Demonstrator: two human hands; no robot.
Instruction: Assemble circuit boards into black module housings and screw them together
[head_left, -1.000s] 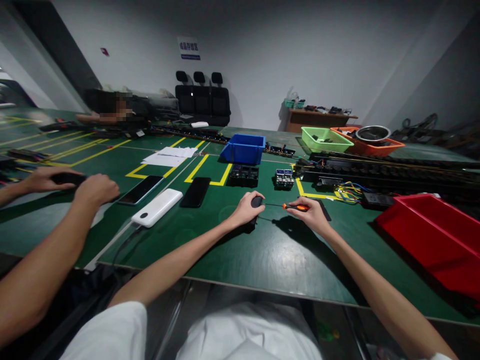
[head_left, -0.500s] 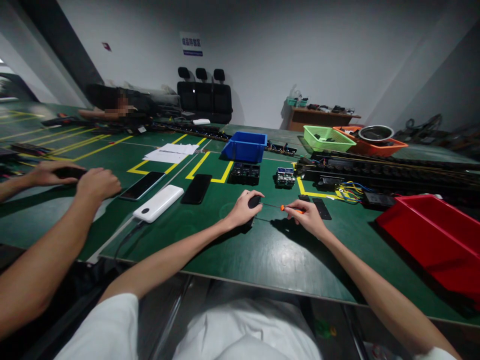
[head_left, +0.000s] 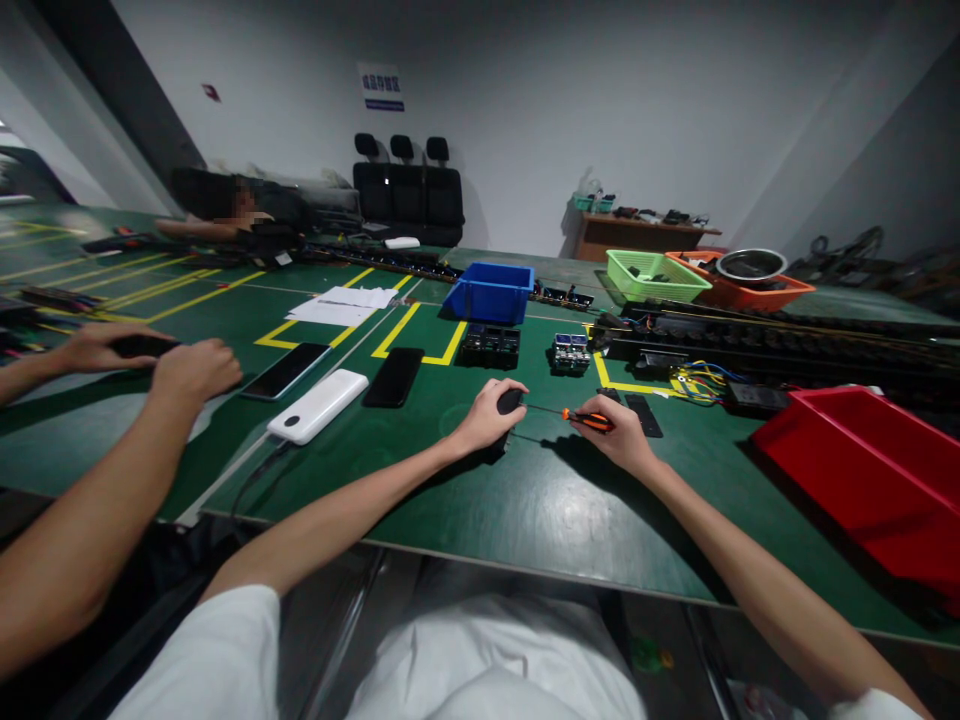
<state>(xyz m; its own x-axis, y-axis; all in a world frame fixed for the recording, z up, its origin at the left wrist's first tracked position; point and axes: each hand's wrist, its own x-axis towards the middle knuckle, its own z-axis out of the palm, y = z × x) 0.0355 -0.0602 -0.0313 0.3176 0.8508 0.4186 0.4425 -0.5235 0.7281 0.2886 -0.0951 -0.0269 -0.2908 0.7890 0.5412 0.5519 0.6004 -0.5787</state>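
Observation:
My left hand [head_left: 487, 414] is closed around a small black part [head_left: 510, 402], and the fingers hide much of it. From the right, my right hand [head_left: 619, 432] grips a screwdriver by its orange and black handle [head_left: 598, 422]. The thin shaft points left and its tip meets the black part or lies very close to it. Just behind my right hand lies a flat black plate [head_left: 643, 416]. Beyond my hands stand a black module [head_left: 490, 346] and a smaller silver and black module [head_left: 570, 354].
A red bin [head_left: 862, 480] stands at the right, a blue bin [head_left: 491, 293] farther back. Left of me lie a white power bank [head_left: 318, 407] with a cable and two phones [head_left: 394, 378]. A co-worker's hands [head_left: 196, 368] are at far left. Long black assemblies [head_left: 735, 345] run along the right.
The fingers of my right hand have shifted on the screwdriver, so more of its handle shows. My left hand and the black part stay in place.

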